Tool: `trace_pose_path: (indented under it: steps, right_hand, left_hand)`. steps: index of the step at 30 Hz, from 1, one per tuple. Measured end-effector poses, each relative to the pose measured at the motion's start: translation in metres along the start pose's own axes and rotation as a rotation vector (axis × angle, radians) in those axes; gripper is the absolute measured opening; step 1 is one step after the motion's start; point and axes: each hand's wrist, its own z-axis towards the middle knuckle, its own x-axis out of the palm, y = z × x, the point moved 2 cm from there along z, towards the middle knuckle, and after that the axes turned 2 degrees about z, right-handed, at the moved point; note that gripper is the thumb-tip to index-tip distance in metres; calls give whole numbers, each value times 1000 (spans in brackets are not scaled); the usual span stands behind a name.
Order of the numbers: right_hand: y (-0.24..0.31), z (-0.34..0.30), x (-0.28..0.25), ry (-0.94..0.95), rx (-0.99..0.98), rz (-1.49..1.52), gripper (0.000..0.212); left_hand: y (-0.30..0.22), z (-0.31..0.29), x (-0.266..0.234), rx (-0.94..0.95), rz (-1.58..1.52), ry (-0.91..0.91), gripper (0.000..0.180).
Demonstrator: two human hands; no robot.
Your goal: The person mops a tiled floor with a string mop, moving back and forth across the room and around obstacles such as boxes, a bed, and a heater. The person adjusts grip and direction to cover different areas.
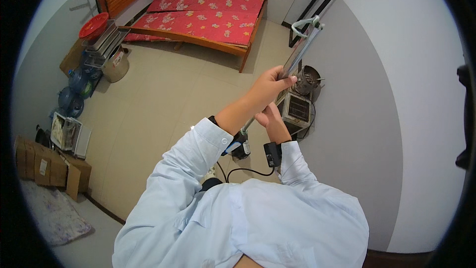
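A long silvery metal pole slants up and to the right in front of me. Its far end carries a pale, loop-shaped fitting close to the grey wall. My left hand is closed around the pole at mid-length, thumb lying along it. Lower down and nearer to me, my right hand is closed on the same pole, its fingers partly hidden by the left forearm. Under my left sleeve is a black and blue object; whether it is joined to the pole's lower end I cannot tell.
A wooden bed with a red flowered covering stands at the far side. A small metal stove-like unit sits by the right wall. Along the left wall are trays, blue water jugs and cardboard boxes. A black cable hangs before me.
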Motion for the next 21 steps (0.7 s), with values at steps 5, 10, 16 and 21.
trace_pose_path:
  steps: [5, 10, 16, 21]
  right_hand:
    - [53, 79, 42, 118, -92, 32, 11]
    - [126, 130, 84, 162, -98, 149, 10]
    - [207, 217, 93, 202, -95, 117, 12]
    - [275, 331, 57, 158, -126, 113, 8]
  left_hand:
    - [-36, 82, -29, 63, -5, 72, 17]
    - [-76, 166, -40, 164, 200, 192, 16]
    - [-74, 275, -39, 245, 149, 288, 18]
    - [-19, 388, -55, 192, 219, 172, 24]
